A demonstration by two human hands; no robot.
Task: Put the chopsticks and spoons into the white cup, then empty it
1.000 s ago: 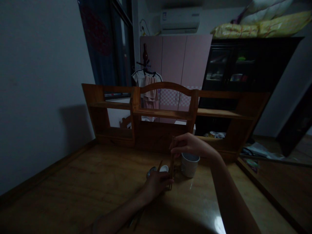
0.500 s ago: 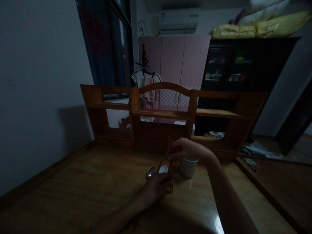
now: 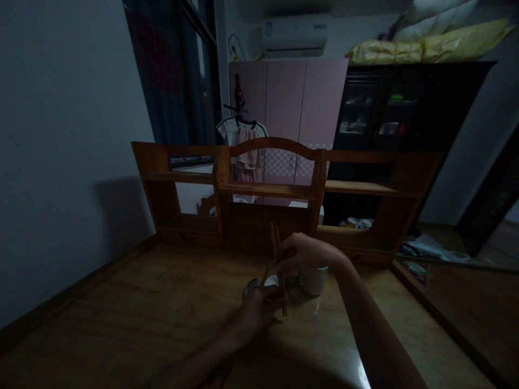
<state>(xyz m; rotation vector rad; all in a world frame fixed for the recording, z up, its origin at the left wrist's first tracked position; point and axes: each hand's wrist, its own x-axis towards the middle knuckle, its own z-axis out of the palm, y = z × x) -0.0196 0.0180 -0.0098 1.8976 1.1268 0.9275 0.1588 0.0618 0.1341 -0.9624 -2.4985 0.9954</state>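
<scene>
My right hand is closed around a pair of wooden chopsticks that stand nearly upright, tips down near the table. My left hand rests on the wooden table, fingers curled around the lower end of the chopsticks and what looks like a spoon handle. A metal spoon and a small white dish lie just beyond my left hand. A white cup stands on the table right of the chopsticks, under my right wrist.
A wooden shelf unit stands along the table's far edge. Behind it are a pink wardrobe, a dark glass cabinet, hanging clothes and an air conditioner. The wall is to the left. The room is dim.
My right hand has drifted left and slightly down with the chopsticks, which now tilt a little leftward at the top. My left hand stays in place.
</scene>
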